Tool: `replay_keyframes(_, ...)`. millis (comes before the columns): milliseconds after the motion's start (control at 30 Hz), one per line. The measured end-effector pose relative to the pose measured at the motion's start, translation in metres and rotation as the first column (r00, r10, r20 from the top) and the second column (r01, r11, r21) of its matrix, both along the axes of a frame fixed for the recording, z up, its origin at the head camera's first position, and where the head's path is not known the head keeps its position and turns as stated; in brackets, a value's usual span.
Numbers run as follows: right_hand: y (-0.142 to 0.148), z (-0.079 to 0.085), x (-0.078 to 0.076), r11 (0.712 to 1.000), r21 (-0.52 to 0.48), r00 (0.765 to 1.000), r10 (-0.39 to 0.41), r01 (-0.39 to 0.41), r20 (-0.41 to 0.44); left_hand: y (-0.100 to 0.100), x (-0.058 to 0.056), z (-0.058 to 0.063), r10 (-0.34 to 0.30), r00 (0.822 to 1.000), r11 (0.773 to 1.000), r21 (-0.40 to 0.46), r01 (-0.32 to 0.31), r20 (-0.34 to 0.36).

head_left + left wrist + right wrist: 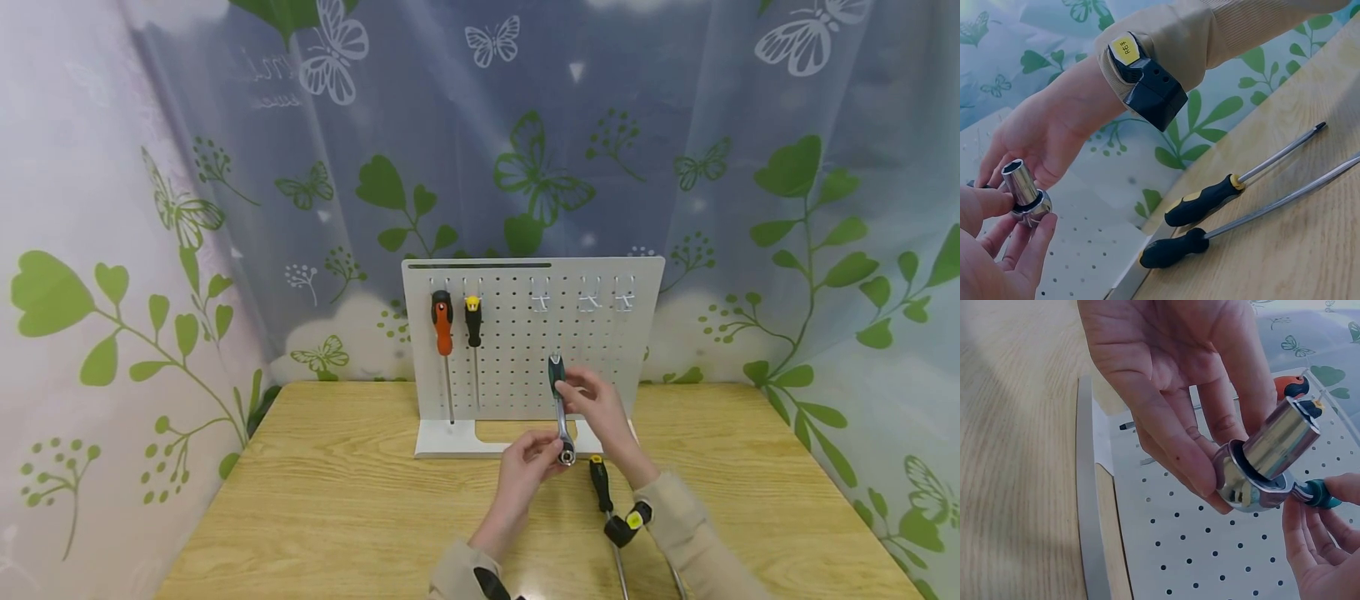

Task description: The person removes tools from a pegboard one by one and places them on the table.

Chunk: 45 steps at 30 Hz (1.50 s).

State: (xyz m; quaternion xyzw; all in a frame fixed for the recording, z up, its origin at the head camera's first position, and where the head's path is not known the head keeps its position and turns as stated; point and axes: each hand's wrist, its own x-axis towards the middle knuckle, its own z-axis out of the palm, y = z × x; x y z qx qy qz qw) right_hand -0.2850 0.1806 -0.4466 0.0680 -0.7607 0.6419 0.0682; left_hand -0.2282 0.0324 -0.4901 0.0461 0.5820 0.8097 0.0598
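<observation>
A ratchet wrench (561, 419) with a dark green handle is held between both hands, upright in front of the pegboard. My left hand (522, 461) grips its metal head from below. Fingers and thumb of my right hand (602, 414) pinch the green handle (1322, 493) higher up. A shiny socket (1282, 439) sticks out of the ratchet head (1244, 487). In the left wrist view the socket (1019, 181) rises above the left fingers, and the right hand (1041, 134) shows behind it.
On the white pegboard (517, 367) hang an orange-black screwdriver (444, 333) and a black-yellow screwdriver (473, 325). Clear hooks (589, 300) line its upper right. Two more screwdrivers, one yellow-black (1207, 200) and one black (1175, 249), lie on the wooden table (337, 500) beneath the right forearm.
</observation>
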Motion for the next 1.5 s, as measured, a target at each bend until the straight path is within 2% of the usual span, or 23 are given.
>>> replay_keyframes(600, -0.001, -0.020, 0.007, 0.999, 0.039, 1.000, -0.003, 0.002, 0.031, -0.003, 0.010, -0.013, -0.012, 0.999, 0.998, -0.063, 0.015, 0.048)
replay_keyframes(833, -0.002, -0.028, 0.010, 0.999, 0.049, 0.999, -0.014, 0.011, 0.052, -0.005, 0.014, -0.021, -0.012, 0.999, 0.999, -0.051, 0.015, 0.045)
replay_keyframes(1267, 0.000, -0.040, 0.019, 0.999, 0.029, 0.995, -0.030, 0.027, 0.100, -0.005, 0.019, -0.034, -0.031, 0.999, 0.996, -0.082, 0.034, 0.035)
replay_keyframes(1500, 0.002, -0.049, 0.027, 0.997, 0.059, 0.993, -0.047, 0.041, 0.110, -0.005, 0.024, -0.041, -0.046, 0.998, 0.990, -0.134, 0.050, 0.029)
